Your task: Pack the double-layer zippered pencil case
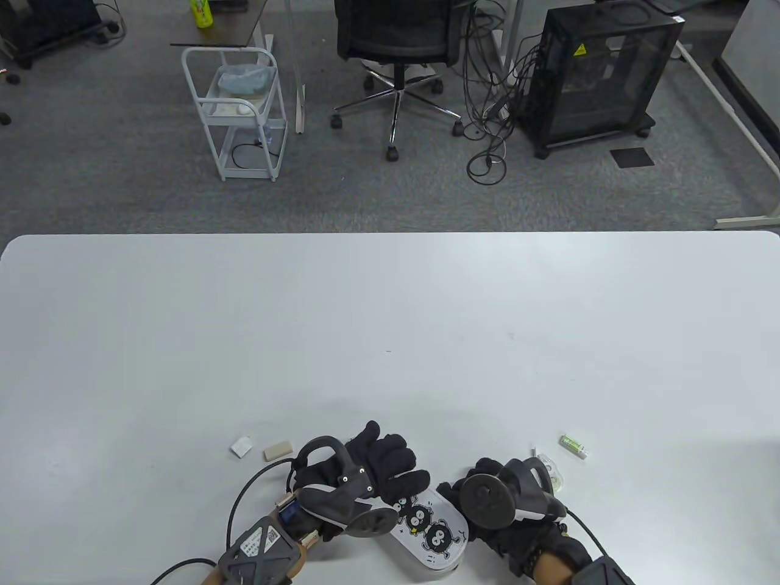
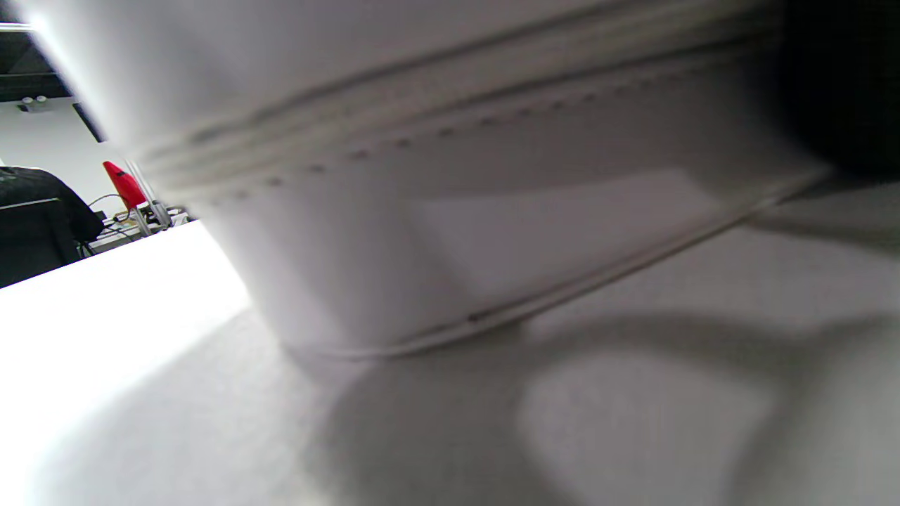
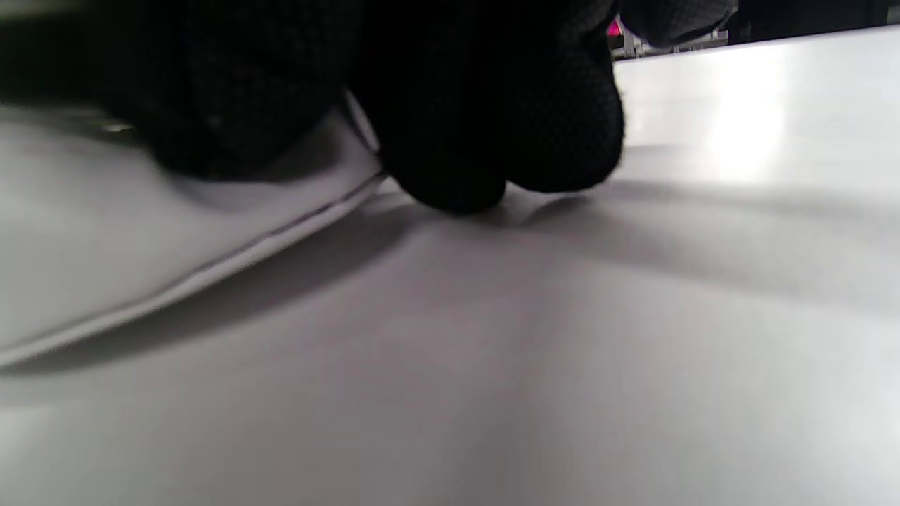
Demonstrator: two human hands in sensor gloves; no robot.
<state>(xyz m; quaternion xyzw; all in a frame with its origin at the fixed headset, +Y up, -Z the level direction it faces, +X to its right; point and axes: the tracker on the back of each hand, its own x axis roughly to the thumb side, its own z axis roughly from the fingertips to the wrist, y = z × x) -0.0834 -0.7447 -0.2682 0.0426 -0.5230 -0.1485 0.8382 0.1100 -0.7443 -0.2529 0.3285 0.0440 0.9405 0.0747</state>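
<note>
A white pencil case (image 1: 430, 532) with black cartoon soot figures lies at the table's near edge. My left hand (image 1: 390, 472) rests on its left end, fingers over the top. My right hand (image 1: 472, 493) presses on its right end; in the right wrist view my gloved fingertips (image 3: 492, 140) touch the table beside the case's seam (image 3: 211, 270). The left wrist view shows the case's side (image 2: 457, 232) and its zipper line very close and blurred. Whether the zippers are open is hidden.
A white eraser (image 1: 242, 446) and a beige eraser (image 1: 278, 450) lie left of my left hand. A correction tape (image 1: 551, 472) and a small green-and-white item (image 1: 573, 445) lie right of my right hand. The table (image 1: 390, 341) stretches far ahead.
</note>
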